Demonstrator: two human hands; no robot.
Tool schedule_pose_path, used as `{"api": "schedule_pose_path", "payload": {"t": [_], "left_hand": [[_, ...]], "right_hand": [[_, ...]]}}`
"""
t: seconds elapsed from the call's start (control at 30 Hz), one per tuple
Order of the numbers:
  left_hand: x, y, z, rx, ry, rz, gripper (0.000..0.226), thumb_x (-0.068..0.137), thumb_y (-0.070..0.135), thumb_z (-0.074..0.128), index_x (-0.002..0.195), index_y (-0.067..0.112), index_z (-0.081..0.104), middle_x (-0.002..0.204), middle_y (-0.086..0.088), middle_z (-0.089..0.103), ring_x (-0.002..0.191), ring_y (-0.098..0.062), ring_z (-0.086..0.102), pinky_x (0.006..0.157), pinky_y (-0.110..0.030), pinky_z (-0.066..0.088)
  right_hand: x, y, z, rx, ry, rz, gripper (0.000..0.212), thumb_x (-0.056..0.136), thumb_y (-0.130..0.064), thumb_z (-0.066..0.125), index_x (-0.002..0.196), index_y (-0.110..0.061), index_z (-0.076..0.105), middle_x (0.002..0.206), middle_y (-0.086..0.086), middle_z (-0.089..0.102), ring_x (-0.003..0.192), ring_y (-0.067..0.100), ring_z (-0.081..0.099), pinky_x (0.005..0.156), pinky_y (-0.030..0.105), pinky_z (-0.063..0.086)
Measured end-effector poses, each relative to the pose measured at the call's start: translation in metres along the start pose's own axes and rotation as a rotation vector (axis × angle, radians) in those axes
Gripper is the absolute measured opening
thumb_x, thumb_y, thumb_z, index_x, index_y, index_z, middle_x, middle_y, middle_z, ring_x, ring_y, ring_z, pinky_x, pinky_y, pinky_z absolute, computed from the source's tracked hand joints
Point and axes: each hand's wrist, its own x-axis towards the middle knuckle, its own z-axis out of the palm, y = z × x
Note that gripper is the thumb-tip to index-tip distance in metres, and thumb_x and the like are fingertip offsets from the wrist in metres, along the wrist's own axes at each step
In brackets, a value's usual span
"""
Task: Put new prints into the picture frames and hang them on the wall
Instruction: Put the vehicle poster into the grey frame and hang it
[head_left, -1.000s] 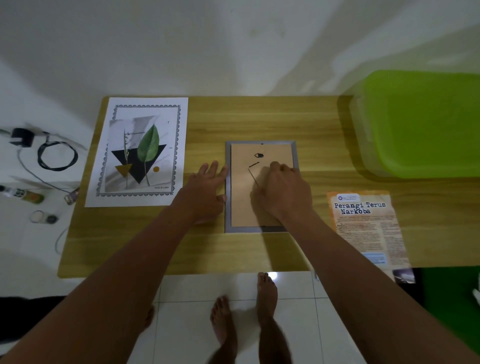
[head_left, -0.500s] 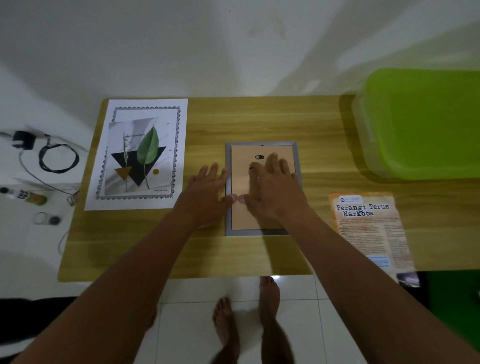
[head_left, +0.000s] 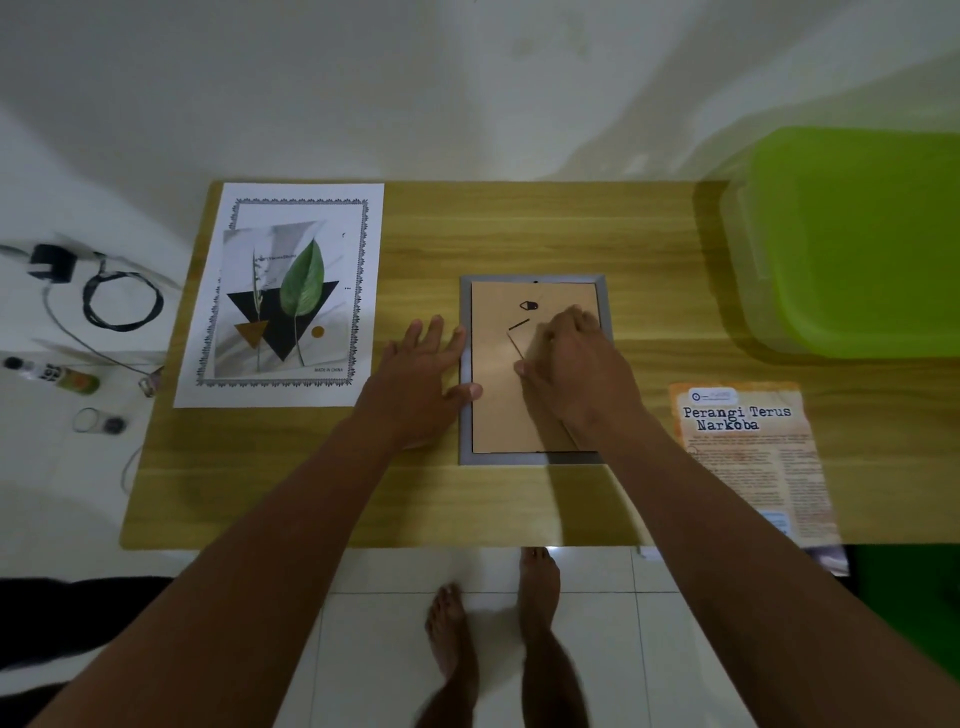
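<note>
A grey picture frame (head_left: 519, 458) is lying face down in the middle of a wooden table (head_left: 415, 509). Its brown back board (head_left: 493, 415) is facing up. A small black hook (head_left: 529, 306) is sitting near the top of the board. A thin fold-out stand (head_left: 519, 338) is showing just under the hook.

The left hand (head_left: 421, 379) is lying flat on the table, right beside the left edge of the frame. Its fingers are straight and spread a little. Its thumb is touching the frame's left side. It is holding nothing.

The right hand (head_left: 576, 369) is resting on the back board, over toward the right side. Its fingers are bending down onto the board and its thumb is sticking out to the left. The fingertips are hiding under the hand, so I cannot tell if they are pinching something or only pressing.

A big print with a green leaf (head_left: 283, 296) is lying flat on the left part of the table, well apart from the frame. An orange leaflet (head_left: 748, 457) is lying to the right of the frame, hanging a bit over the near edge of the table. A green plastic box (head_left: 857, 244) is sitting at the far right of the table.

On the white floor to the left, a black cable (head_left: 122, 301) is lying in a loop and a small bottle (head_left: 57, 374) is lying on its side. The person's bare feet are standing on the tiles below the table.
</note>
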Motion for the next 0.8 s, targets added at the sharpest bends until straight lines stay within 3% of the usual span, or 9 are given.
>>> {"api": "schedule_pose_path", "payload": {"t": [0.23,0.67,0.8], "left_hand": [[-0.0022,0.0004,0.0019,-0.003,0.001,0.008,0.08,0.092,0.061,0.046,0.156,0.03,0.008,0.164,-0.005,-0.003,0.15,-0.026,-0.008,0.119,-0.049,0.001],[-0.0014,-0.0021,0.0008,0.048,0.027,0.011,0.082,0.09,0.063,0.048,0.155,0.033,0.008,0.164,-0.003,0.001,0.15,-0.028,-0.009,0.119,-0.052,0.0],[-0.0005,-0.0034,-0.0007,0.042,0.018,0.014,0.081,0.09,0.062,0.048,0.155,0.034,0.008,0.164,-0.001,0.002,0.15,-0.028,-0.008,0.118,-0.053,0.002]], "right_hand": [[-0.0042,-0.0026,-0.0026,0.046,0.072,0.006,0.043,0.09,-0.034,0.065,0.117,-0.003,0.052,0.118,0.015,0.052,0.112,0.032,0.051,0.094,0.045,0.046],[0.0002,-0.0079,-0.0027,0.015,0.086,0.045,0.054,0.083,-0.037,0.07,0.118,0.0,0.05,0.121,0.018,0.051,0.115,0.035,0.052,0.094,0.047,0.048],[0.0008,-0.0089,-0.0056,0.031,0.103,0.038,0.046,0.084,-0.034,0.067,0.113,-0.002,0.052,0.114,0.014,0.051,0.107,0.032,0.053,0.089,0.044,0.049]]}}
